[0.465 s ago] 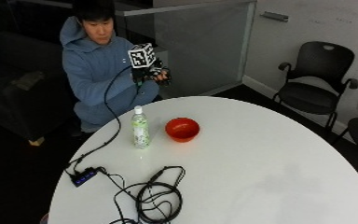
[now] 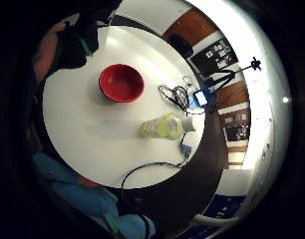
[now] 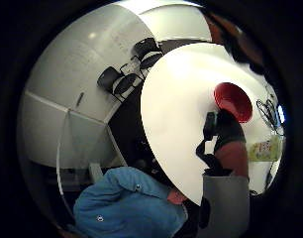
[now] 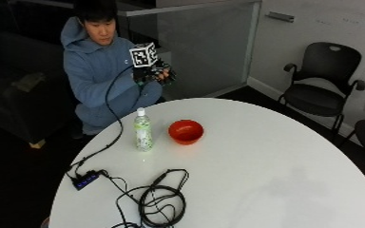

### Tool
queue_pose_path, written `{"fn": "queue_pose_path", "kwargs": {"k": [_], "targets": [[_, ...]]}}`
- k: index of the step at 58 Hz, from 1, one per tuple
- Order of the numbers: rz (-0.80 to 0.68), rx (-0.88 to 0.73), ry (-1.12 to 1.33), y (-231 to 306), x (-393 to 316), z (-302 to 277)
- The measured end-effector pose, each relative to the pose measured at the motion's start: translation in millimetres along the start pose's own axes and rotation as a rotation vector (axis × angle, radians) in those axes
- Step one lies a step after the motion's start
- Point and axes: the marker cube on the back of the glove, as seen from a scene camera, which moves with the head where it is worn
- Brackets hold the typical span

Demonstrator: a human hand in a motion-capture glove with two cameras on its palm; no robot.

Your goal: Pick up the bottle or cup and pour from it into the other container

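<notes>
**One bottle, one bowl, one gloved hand raised beyond the table edge**

The round white table [image 4: 283, 156] carries one bottle [image 4: 143, 130] and one red bowl [image 4: 186, 131]. The bottle stands upright, capped in white, with a pale green label. It is just beside the bowl but not touching it, on the side nearer the table's edge. The bowl sits right way up.

The person crouches past the table edge, behind the bottle. The gloved right hand [image 4: 152, 72] is held up in front of the chest, well apart from bottle and bowl and higher than both. It holds nothing. Whether its fingers are straight or curled cannot be told.

On the table, on the side of the bottle away from the person, lie one coil of black cable [image 4: 160, 202] and one small blue hub [image 4: 84, 180] near the rim. Two black chairs [image 4: 325, 90] stand on the floor beyond the bowl's side of the table.
</notes>
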Motion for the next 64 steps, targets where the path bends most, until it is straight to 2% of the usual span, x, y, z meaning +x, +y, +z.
{"fn": "queue_pose_path", "kwargs": {"k": [14,34,64], "targets": [[0.024,0.001,0.048,19.6,5.8,3.6],[0.102,0.059,0.075,40.2,53.3,-5.7],[0.285,0.259,0.047,89.1,149.9,-15.6]]}}
